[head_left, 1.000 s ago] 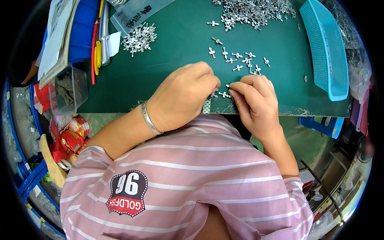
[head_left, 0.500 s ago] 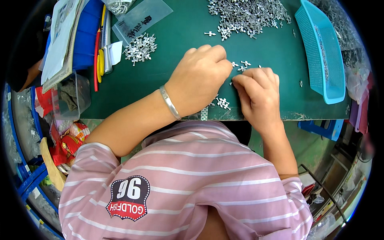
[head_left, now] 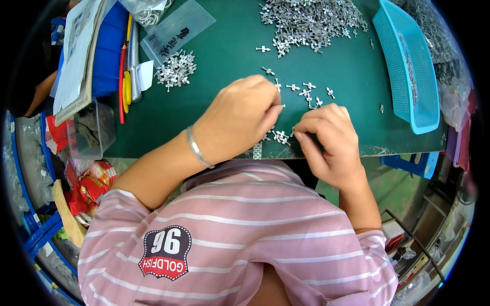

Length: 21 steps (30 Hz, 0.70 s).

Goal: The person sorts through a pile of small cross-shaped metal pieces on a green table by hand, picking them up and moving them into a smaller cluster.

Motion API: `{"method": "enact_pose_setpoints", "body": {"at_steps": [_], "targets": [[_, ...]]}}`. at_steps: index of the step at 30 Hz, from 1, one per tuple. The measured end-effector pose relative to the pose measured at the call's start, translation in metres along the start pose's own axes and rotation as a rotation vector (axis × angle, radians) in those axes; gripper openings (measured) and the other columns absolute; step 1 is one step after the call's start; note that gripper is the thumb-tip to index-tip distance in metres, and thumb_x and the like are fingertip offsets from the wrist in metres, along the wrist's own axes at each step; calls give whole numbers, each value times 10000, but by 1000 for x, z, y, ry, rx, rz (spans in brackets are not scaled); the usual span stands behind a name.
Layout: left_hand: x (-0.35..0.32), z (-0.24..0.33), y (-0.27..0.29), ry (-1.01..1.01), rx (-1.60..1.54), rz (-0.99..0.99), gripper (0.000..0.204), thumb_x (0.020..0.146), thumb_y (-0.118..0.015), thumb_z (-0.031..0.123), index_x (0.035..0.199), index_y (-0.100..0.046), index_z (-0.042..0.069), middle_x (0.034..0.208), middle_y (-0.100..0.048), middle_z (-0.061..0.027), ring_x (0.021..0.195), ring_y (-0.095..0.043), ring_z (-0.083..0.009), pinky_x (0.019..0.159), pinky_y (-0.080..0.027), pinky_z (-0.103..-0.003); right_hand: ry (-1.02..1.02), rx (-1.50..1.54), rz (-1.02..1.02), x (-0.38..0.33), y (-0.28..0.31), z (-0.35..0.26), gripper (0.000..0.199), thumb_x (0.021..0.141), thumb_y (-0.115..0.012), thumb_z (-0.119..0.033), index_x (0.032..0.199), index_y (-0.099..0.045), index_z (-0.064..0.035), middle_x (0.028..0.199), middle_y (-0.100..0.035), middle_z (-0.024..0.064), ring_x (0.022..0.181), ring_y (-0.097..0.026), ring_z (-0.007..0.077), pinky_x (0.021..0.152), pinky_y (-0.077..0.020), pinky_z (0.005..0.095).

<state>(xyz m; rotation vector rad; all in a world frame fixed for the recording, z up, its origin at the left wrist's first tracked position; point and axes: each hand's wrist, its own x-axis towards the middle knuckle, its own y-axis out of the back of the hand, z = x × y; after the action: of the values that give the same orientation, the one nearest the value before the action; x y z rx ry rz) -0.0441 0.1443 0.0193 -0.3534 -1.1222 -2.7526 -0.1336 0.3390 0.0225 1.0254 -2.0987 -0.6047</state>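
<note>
My left hand [head_left: 240, 115] hovers low over the green table, fingers curled; a tiny silver tip shows by its thumb, the rest hidden by the hand. To the right, my right hand [head_left: 331, 145] pinches a small silver cross-shaped metal piece [head_left: 292, 133] between thumb and forefinger, mostly covered. A little group of such cross-shaped pieces [head_left: 280, 136] lies between the hands near the table's front edge. Beyond the right hand are several loose ones [head_left: 306, 93]. A big heap of them [head_left: 314, 23] is at the far side, and a smaller pile [head_left: 176, 70] is at the left.
A turquoise plastic basket [head_left: 427, 120] stands on the right, beside bagged metal rings [head_left: 439, 46]. At the left are a clear plastic bag [head_left: 178, 30], red and yellow handled tools [head_left: 122, 84], a blue bin [head_left: 108, 51] and a clear tub [head_left: 104, 127].
Both hands have come nearer to me, the left also shifting left. More loose pieces show beyond them, spread about on the table. The heap and side pile look the same.
</note>
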Motion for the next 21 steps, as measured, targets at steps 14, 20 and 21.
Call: {"method": "enact_pose_setpoints", "body": {"at_steps": [14, 20, 21], "targets": [[12, -4, -4, -85, 279, 124, 143, 777, -709, 24, 902, -644, 51, 879, -601, -76, 872, -592, -291, 775, -459, -381, -10, -362, 73, 33, -16, 23, 105, 788, -707, -45, 878, -663, -76, 898, -602, 38, 840, -556, 261, 745, -396, 384], [13, -14, -7, -125, 350, 26, 107, 789, -687, 25, 862, -621, 66, 849, -590, -71, 811, -568, -292, 714, -428, -394, 21, -258, 96, 27, -10, 15, 85, 792, -710, -47, 849, -653, -73, 876, -594, 40, 817, -548, 256, 749, -389, 377], [9, -11, -3, -110, 288, -1, 107, 788, -685, 20, 861, -621, 65, 846, -589, -74, 810, -569, -293, 715, -429, -395, 23, -204, 56, 24, -8, 12, 88, 791, -710, -46, 851, -651, -72, 868, -594, 42, 809, -547, 256, 747, -389, 377]]}}
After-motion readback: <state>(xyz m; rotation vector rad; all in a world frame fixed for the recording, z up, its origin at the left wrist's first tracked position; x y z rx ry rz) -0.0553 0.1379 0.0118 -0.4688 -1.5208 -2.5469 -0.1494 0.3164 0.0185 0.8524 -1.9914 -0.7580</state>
